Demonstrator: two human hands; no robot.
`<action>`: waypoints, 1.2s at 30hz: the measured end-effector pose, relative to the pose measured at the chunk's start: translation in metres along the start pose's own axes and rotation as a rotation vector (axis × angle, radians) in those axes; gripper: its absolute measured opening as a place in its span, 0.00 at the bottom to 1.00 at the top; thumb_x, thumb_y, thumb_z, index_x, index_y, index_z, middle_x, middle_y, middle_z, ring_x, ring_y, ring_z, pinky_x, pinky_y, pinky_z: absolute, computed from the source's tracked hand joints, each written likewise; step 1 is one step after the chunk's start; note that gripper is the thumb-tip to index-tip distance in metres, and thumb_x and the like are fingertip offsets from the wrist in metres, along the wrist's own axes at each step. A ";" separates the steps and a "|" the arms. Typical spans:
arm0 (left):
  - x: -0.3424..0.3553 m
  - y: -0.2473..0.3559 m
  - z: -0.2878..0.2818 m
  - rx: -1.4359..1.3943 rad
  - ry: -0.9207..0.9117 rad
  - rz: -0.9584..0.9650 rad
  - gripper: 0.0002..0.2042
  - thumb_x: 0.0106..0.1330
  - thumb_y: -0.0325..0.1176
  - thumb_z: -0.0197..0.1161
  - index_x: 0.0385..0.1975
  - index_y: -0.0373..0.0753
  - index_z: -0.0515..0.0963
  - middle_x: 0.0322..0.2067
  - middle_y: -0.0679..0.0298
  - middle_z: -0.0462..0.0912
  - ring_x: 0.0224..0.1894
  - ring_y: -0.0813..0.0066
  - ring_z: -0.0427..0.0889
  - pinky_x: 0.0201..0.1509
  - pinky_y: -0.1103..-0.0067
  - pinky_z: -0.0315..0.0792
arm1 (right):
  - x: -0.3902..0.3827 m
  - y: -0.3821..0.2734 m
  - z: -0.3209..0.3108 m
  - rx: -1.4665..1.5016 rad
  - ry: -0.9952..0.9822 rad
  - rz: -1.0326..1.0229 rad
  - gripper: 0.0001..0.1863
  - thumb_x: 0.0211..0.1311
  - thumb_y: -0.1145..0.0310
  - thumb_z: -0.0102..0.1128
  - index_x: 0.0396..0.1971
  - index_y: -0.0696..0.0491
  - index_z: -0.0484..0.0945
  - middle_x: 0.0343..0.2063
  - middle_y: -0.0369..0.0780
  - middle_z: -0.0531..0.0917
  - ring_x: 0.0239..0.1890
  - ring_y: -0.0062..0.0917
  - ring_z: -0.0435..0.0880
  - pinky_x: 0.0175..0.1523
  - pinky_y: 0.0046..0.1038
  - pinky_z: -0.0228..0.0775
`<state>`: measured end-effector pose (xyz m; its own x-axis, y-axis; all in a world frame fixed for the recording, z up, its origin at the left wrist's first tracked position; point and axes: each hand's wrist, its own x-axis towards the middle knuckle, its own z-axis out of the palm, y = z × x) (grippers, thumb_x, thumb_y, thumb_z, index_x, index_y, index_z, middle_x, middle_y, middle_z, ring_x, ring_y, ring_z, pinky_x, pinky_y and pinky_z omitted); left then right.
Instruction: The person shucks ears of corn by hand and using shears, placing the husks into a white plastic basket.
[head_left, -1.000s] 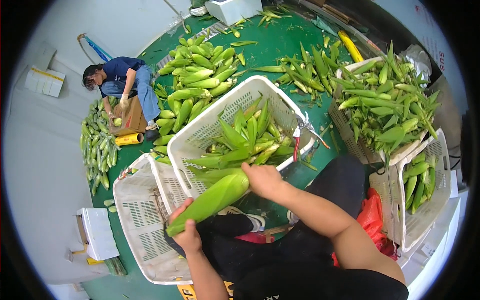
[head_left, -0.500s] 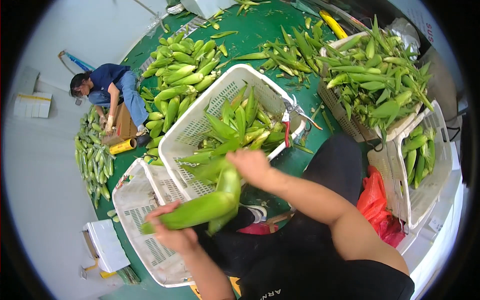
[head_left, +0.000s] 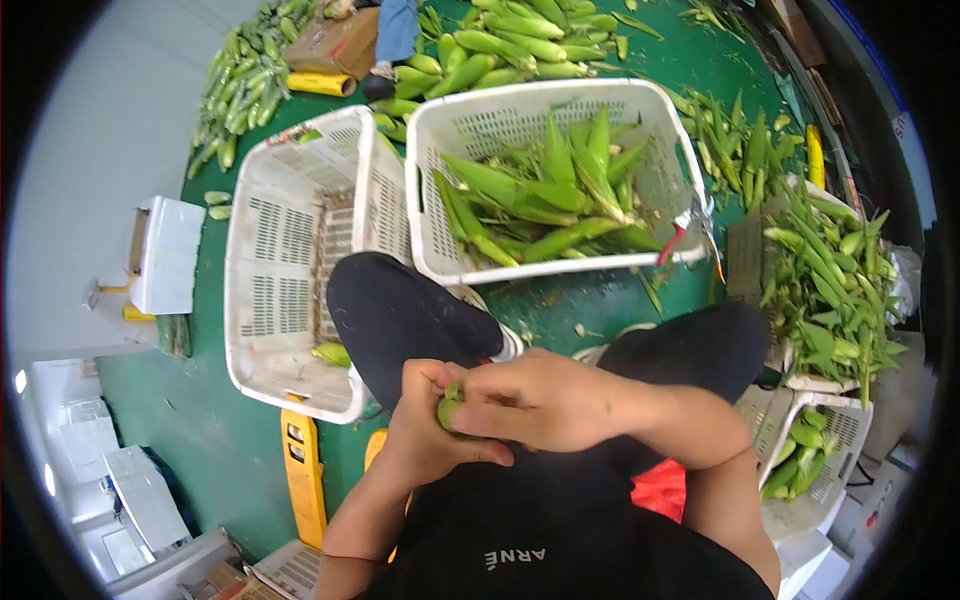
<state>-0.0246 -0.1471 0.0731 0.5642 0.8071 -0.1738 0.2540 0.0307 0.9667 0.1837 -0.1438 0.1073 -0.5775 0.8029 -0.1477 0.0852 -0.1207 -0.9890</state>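
Left hand is gripping a green corn ear, mostly hidden by fingers; the right hand is touching its exposed end, fingers curled, whether gripping I cannot tell. Beyond both hands, a white crate is holding green husks.

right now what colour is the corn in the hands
The corn shows green, best in the head view.

Green floor alongside a pale grey wall

Yellow roll beside cardboard box
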 end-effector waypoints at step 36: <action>-0.012 0.003 0.000 -0.164 0.072 -0.219 0.11 0.65 0.28 0.46 0.20 0.36 0.67 0.14 0.68 0.67 0.17 0.81 0.63 0.21 0.83 0.58 | -0.013 0.019 0.029 -0.085 0.222 0.110 0.23 0.69 0.57 0.51 0.16 0.56 0.70 0.11 0.35 0.72 0.15 0.20 0.71 0.22 0.27 0.61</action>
<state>-0.0310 -0.1567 0.0786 0.4508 0.8107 -0.3736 0.2300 0.2990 0.9261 0.1687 -0.1735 0.0906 -0.3693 0.8973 -0.2419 0.2110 -0.1725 -0.9621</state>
